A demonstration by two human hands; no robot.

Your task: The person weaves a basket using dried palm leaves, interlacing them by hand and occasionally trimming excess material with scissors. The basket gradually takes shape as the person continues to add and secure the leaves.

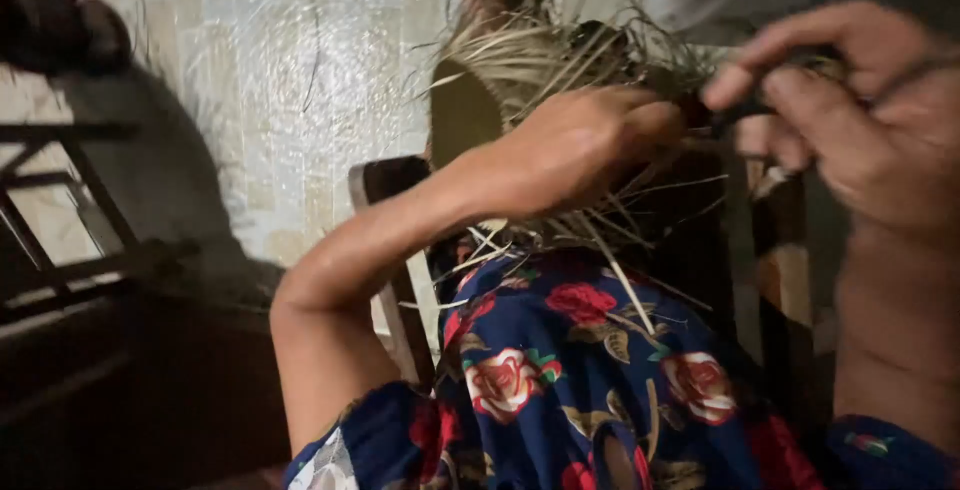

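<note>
My left hand [580,140] is closed around a bundle of dry, pale straw strands [540,50] held up in front of me. Close to its right, my right hand [850,110] pinches a thin dark tool or strand [745,110] between thumb and fingers, right next to the left hand's fingertips. Loose straw ends [610,250] hang down over my lap, which is covered by dark blue cloth with red roses [560,370]. What lies inside the left fist is hidden.
A wooden chair frame [390,250] stands just behind the bundle. At the left is a dark wooden frame [60,220] and a dark shape against a pale, patterned wall [280,70]. The room is dim.
</note>
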